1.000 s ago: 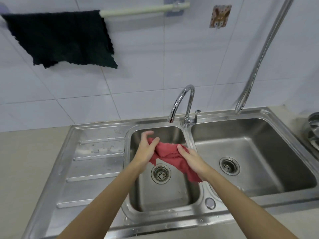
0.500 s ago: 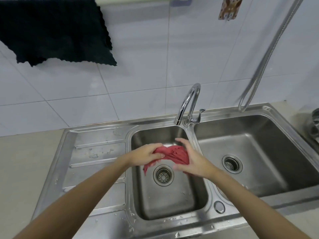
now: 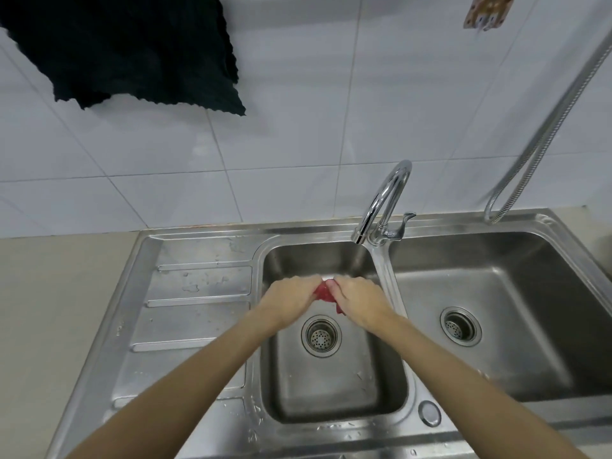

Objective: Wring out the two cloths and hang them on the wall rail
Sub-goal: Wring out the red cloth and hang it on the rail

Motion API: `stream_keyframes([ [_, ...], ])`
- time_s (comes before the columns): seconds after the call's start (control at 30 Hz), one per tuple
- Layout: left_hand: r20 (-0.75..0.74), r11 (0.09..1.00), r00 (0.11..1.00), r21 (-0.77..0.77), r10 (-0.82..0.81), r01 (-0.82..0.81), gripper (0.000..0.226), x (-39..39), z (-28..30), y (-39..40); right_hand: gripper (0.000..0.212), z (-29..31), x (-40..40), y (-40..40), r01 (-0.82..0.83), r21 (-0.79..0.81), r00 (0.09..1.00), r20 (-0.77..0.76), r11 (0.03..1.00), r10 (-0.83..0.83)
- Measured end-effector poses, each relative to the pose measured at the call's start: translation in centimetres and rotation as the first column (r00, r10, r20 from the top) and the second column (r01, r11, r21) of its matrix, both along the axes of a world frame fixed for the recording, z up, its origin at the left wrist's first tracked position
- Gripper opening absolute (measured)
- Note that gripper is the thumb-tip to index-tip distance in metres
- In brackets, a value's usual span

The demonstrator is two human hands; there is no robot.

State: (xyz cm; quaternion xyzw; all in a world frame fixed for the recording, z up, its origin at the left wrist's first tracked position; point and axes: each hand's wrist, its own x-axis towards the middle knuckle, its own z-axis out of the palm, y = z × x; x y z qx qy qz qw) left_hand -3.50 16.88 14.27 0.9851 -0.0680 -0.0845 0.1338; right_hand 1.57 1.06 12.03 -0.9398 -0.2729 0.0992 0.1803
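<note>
A red cloth [image 3: 324,293] is bunched tight between both my hands over the small left basin [image 3: 334,385] of the steel sink. My left hand [image 3: 291,298] grips its left end and my right hand [image 3: 359,301] grips its right end, knuckles nearly touching. Only a small red patch shows between the fingers, plus a corner under my right palm. A dark green cloth [image 3: 132,51] hangs spread on the tiled wall at the upper left; the rail that bears it is out of the frame.
The curved tap [image 3: 384,200] stands just behind my hands, no water running. The larger right basin [image 3: 496,309] has its own drain. A ribbed draining board [image 3: 195,309] lies to the left. A metal hose [image 3: 543,137] hangs at the right wall.
The loosely held red cloth has been gathered into a tight bundle as my hands closed together. The view has tilted down, so the rail has left the frame.
</note>
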Motion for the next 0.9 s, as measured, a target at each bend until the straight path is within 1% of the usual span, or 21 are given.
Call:
stream_keyframes([
  [0.03, 0.071, 0.998, 0.997, 0.068, 0.010, -0.015, 0.018, -0.2, -0.4, -0.4, 0.044, -0.3, 0.1, 0.4, 0.104, 0.032, 0.987, -0.128, 0.994, -0.100],
  [0.1, 0.130, 0.988, 0.992, 0.154, -0.007, -0.013, 0.014, -0.8, -1.7, -1.0, 0.046, -0.8, -0.1, 1.0, 0.277, 0.063, 0.902, -0.360, 0.959, -0.237],
  [0.17, 0.120, 0.984, 0.993, 0.180, -0.012, -0.009, 0.015, -1.6, -2.9, -1.1, 0.044, -1.0, -0.7, 1.2, 0.369, 0.052, 0.823, -0.482, 0.928, -0.300],
  [0.23, 0.106, 0.978, 0.994, 0.210, -0.015, -0.008, 0.015, -2.2, -4.0, -1.3, 0.043, -0.6, -1.4, 1.1, 0.416, 0.032, 0.743, -0.588, 0.909, -0.319],
  [0.27, 0.105, 0.979, 0.994, 0.202, -0.008, -0.013, 0.014, -2.4, -4.5, -1.4, 0.043, -0.5, -1.7, 1.1, 0.435, 0.035, 0.708, -0.631, 0.900, -0.317],
  [0.3, 0.105, 0.987, 0.994, 0.158, 0.019, -0.036, 0.013, -2.5, -4.9, -1.5, 0.041, -0.5, -1.9, 0.9, 0.461, 0.050, 0.678, -0.664, 0.886, -0.316],
  [0.33, 0.095, 0.995, 0.993, 0.059, 0.069, -0.075, 0.014, -2.5, -5.2, -1.6, 0.039, -0.7, -2.0, 0.8, 0.492, 0.078, 0.653, -0.692, 0.867, -0.308],
  [0.37, 0.063, 0.989, 0.989, -0.081, 0.130, -0.125, 0.016, -2.4, -5.1, -1.5, 0.038, -1.0, -2.2, 0.7, 0.538, 0.120, 0.619, -0.728, 0.834, -0.295],
  [0.4, 0.005, 0.953, 0.983, -0.248, 0.183, -0.176, 0.017, -2.5, -4.9, -1.3, 0.036, -1.1, -2.2, 0.6, 0.600, 0.163, 0.569, -0.776, 0.783, -0.274],
  [0.47, -0.108, 0.813, 0.974, -0.537, 0.198, -0.225, 0.021, -3.1, -4.0, -0.8, 0.034, -0.9, -2.1, 0.6, 0.720, 0.180, 0.445, -0.861, 0.670, -0.248],
  [0.5, -0.182, 0.713, 0.971, -0.660, 0.154, -0.237, 0.025, -3.7, -3.4, -0.8, 0.034, -0.5, -2.1, 0.7, 0.758, 0.168, 0.407, -0.877, 0.631, -0.256],
  [0.53, -0.244, 0.613, 0.965, -0.749, 0.099, -0.252, 0.033, -4.5, -2.8, -1.0, 0.033, 0.0, -2.1, 0.9, 0.787, 0.172, 0.392, -0.881, 0.592, -0.264],
  [0.57, -0.279, 0.547, 0.958, -0.794, 0.062, -0.266, 0.045, -5.2, -2.6, -1.4, 0.033, 0.5, -2.1, 1.3, 0.802, 0.182, 0.395, -0.876, 0.570, -0.276],
  [0.6, -0.286, 0.508, 0.957, -0.818, 0.050, -0.271, 0.059, -5.8, -2.6, -2.0, 0.034, 1.0, -2.1, 1.7, 0.810, 0.200, 0.402, -0.874, 0.551, -0.274],
  [0.63, -0.279, 0.469, 0.957, -0.836, 0.081, -0.284, 0.067, -6.2, -2.9, -2.6, 0.036, 1.5, -2.2, 2.1, 0.803, 0.208, 0.410, -0.873, 0.558, -0.265],
  [0.67, -0.266, 0.425, 0.951, -0.851, 0.158, -0.309, 0.068, -6.4, -3.3, -3.1, 0.038, 1.8, -2.3, 2.6, 0.797, 0.214, 0.413, -0.875, 0.565, -0.252],
  [0.73, -0.256, 0.321, 0.903, -0.872, 0.346, -0.370, 0.057, -6.4, -3.8, -3.5, 0.038, 2.9, -2.7, 3.1, 0.772, 0.235, 0.430, -0.878, 0.590, -0.212],
  [0.77, -0.264, 0.290, 0.876, -0.871, 0.403, -0.396, 0.048, -6.3, -3.7, -3.5, 0.037, 3.1, -2.5, 3.0, 0.757, 0.258, 0.453, -0.870, 0.601, -0.196],
  [0.83, -0.270, 0.277, 0.874, -0.874, 0.403, -0.398, 0.030, -6.1, -3.4, -3.5, 0.031, 3.7, -2.3, 2.6, 0.723, 0.308, 0.520, -0.832, 0.619, -0.193],
  [0.87, -0.266, 0.267, 0.883, -0.884, 0.386, -0.384, 0.023, -6.2, -3.1, -3.7, 0.028, 3.7, -2.2, 2.3, 0.679, 0.329, 0.579, -0.789, 0.656, -0.204],
  [0.9, -0.273, 0.247, 0.882, -0.890, 0.384, -0.383, 0.019, -6.3, -2.9, -3.8, 0.028, 3.8, -2.0, 1.9, 0.606, 0.322, 0.661, -0.712, 0.727, -0.236],
])
